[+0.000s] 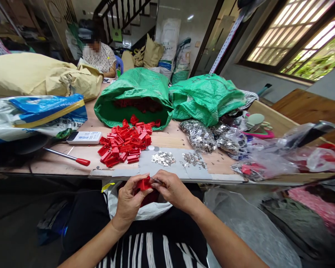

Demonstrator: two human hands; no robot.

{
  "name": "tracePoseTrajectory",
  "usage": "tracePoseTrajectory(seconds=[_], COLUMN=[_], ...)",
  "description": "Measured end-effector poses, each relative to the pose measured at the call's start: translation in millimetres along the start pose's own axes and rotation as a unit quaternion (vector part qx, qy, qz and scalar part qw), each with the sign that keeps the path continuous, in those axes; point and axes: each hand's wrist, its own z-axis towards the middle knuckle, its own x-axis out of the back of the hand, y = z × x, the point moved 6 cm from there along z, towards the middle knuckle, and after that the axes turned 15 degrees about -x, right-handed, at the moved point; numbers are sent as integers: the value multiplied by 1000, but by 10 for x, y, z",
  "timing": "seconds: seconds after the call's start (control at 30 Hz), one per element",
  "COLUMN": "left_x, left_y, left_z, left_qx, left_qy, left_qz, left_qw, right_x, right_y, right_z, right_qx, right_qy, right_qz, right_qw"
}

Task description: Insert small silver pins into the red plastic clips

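Note:
In front of my lap, just below the table edge, my left hand (130, 199) is closed around a small red plastic part (144, 183). My right hand (171, 188) pinches a thin metal tool (156, 181) whose tip meets the red part; its exact kind cannot be made out. Beyond my hands, a heap of similar red plastic parts (125, 143) lies on the table. To its right are a pile of shiny small metal pieces (163, 159) and a looser pile of metal pieces (194, 160), both on a grey sheet (147, 167).
An open green sack (139, 82) with red parts stands behind the heap, beside another green sack (206, 96). Bags of metal pieces (198, 136) lie right. A white bag (153, 212) rests on my lap. Across the table sits a person (97, 56).

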Motion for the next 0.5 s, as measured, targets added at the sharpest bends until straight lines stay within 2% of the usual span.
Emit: tracePoseTrajectory(seconds=[0.23, 0.5], left_x=[1, 12], left_y=[19, 38], left_z=[11, -32], left_qx=[-14, -17], left_qy=[6, -6], left_qz=[-18, 1], left_qw=[1000, 1000], right_x=[35, -210], right_y=[197, 318], right_z=[-6, 18], right_qx=[-84, -142], right_qy=[12, -30], right_qz=[175, 268], right_qw=[981, 952])
